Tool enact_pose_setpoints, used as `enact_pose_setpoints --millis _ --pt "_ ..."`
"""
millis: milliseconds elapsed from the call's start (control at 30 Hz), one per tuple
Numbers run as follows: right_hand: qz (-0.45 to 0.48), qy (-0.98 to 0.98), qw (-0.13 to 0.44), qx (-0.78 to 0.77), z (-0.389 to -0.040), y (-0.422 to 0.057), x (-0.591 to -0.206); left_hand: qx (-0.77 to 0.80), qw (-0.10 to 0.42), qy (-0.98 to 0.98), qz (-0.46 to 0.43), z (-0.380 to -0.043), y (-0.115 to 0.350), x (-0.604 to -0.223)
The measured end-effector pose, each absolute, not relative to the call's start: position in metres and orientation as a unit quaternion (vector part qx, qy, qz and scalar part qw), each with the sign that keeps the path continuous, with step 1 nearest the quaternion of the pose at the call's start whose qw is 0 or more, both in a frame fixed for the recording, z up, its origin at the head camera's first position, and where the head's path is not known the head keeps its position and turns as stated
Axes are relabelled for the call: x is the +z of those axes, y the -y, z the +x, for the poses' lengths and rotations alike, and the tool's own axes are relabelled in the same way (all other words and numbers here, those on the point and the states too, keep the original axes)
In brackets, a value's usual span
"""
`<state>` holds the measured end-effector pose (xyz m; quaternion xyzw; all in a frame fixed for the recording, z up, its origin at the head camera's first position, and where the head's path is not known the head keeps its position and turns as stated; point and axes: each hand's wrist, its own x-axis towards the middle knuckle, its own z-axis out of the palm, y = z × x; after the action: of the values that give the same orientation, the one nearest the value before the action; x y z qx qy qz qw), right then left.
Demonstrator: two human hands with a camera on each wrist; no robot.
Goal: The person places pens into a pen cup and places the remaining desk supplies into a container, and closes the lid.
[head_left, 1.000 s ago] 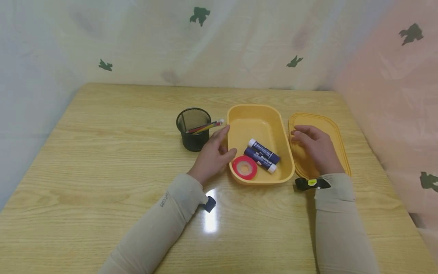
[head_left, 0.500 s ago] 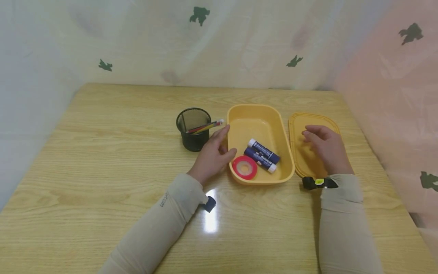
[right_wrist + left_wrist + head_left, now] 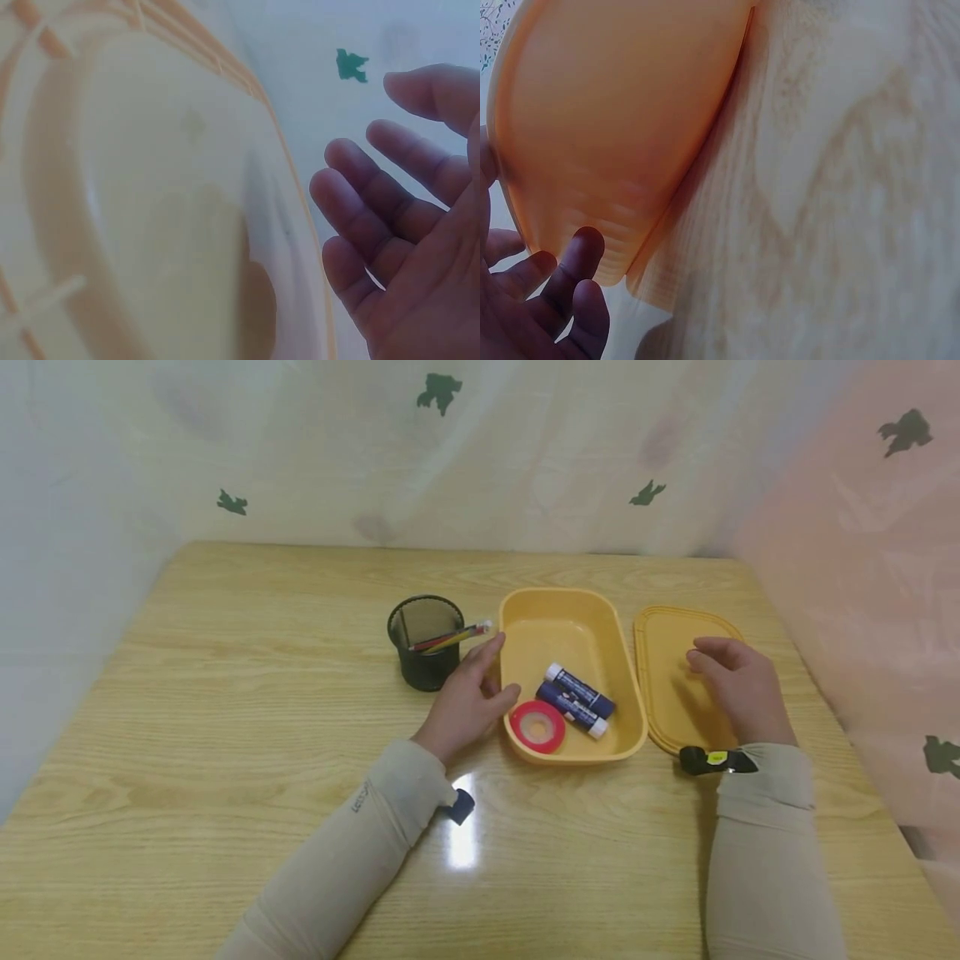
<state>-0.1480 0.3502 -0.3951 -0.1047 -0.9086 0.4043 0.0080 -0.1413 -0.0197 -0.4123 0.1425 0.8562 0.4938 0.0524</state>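
Observation:
In the head view, a yellow plastic box (image 3: 558,647) stands without its lid. Inside lie two blue glue sticks (image 3: 581,691) with white ends and a red-rimmed roll of tape (image 3: 525,737). My left hand (image 3: 465,708) rests at the box's left rim, fingers spread and loosely bent. The left wrist view has those fingers (image 3: 583,251) beside the box's outer wall (image 3: 622,112). My right hand (image 3: 742,689) hovers over the yellow lid (image 3: 663,668), which lies flat right of the box. Its fingers are relaxed, with nothing between them in the right wrist view.
A black mesh pencil cup (image 3: 427,670) with several pencils (image 3: 453,637) leaning out stands just left of the box, close to my left fingers. Pale sheeting with green leaf-like patches (image 3: 439,392) rises behind the wooden table (image 3: 247,693) and along its sides.
My right hand has drifted rightward across the lid, away from the box, uncovering more of the lid's left part. The left hand, box and its contents have stayed put.

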Motion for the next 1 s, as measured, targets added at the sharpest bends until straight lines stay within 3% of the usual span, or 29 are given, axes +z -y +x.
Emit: enact_pose_setpoints --millis 800,1000 --pt "-0.131 0.928 0.005 0.35 -0.143 -0.369 -0.395 0.499 0.054 -0.854 0.141 -0.141 0.02 -0.412" --pt "-0.148 0.929 0.026 0.339 -0.142 -0.381 -0.399 0.498 0.057 -0.854 0.14 -0.142 0.02 -0.412"
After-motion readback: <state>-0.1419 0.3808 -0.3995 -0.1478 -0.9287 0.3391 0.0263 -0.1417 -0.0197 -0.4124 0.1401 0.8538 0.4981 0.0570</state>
